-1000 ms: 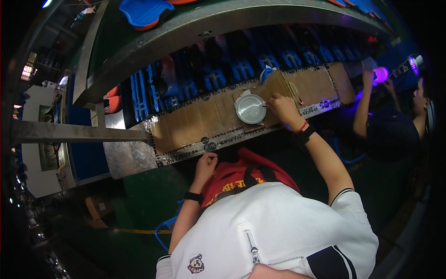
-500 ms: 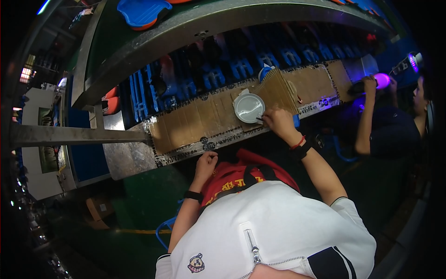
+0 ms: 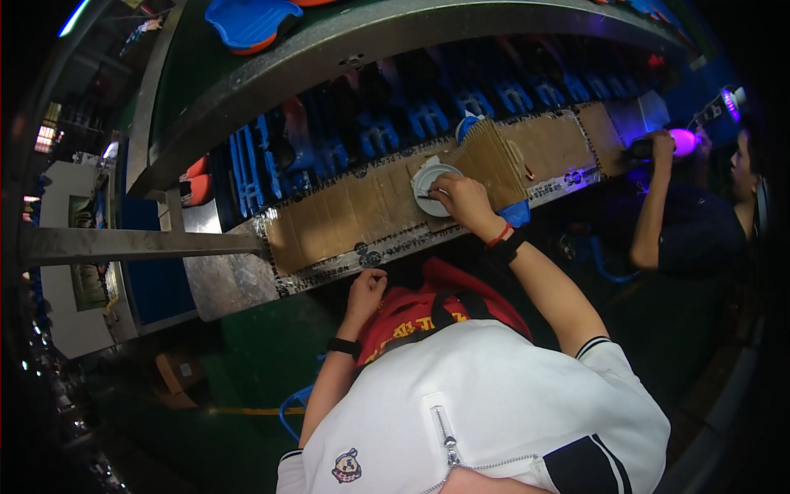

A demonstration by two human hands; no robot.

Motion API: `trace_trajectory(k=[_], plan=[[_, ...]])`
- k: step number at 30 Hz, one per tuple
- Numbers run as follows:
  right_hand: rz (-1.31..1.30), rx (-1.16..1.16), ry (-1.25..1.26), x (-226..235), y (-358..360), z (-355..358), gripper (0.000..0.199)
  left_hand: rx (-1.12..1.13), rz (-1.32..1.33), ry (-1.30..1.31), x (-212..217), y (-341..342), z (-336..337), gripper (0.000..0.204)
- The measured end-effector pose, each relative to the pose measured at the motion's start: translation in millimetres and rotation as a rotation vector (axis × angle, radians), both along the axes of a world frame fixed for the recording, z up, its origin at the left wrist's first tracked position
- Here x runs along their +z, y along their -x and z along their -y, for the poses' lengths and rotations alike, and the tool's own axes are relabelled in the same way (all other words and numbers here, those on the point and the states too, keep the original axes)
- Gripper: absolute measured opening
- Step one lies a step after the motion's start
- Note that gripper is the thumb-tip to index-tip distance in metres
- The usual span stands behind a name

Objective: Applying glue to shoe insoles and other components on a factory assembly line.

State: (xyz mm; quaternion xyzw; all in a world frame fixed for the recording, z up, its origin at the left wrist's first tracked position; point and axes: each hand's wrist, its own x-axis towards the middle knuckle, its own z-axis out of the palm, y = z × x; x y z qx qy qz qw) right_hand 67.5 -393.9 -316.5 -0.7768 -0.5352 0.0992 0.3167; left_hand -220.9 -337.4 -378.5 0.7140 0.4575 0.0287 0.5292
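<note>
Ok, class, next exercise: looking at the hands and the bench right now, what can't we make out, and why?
All in the head view:
Small dark thing at the right hand: too small to identify.
White dish: the right hand covers part of its inside.
Left hand: curled fingers hide its palm.
Blue tray: cut off by the top edge.
Purple glowing object: glare washes out its details.

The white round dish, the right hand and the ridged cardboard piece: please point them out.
White round dish (image 3: 427, 179), head view: inside surface.
Right hand (image 3: 466, 201), head view: back of the hand.
Ridged cardboard piece (image 3: 487, 160), head view: ridged face.
</note>
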Motion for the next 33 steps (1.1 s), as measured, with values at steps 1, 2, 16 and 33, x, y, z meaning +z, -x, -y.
trace_trajectory(k=[1, 2, 16, 33], plan=[[0.036, 0.031, -0.016, -2.1, -1.0, -4.3, 0.012, -0.001, -0.001, -0.001, 0.3, 0.4, 0.4, 0.018], [0.035, 0.032, -0.018, -3.0, -0.9, -8.7, 0.012, 0.01, 0.0, 0.015, 1.3, 0.8, 1.0, 0.017], [0.357, 0.297, 0.026, -6.2, -0.4, -20.5, 0.014, -0.017, 0.033, -0.019, -6.7, 9.6, 0.8, 0.017], [0.464, 0.416, 0.119, 1.0, 1.2, -51.2, 0.009, -0.019, 0.013, -0.052, 3.5, 2.7, 4.1, 0.016]])
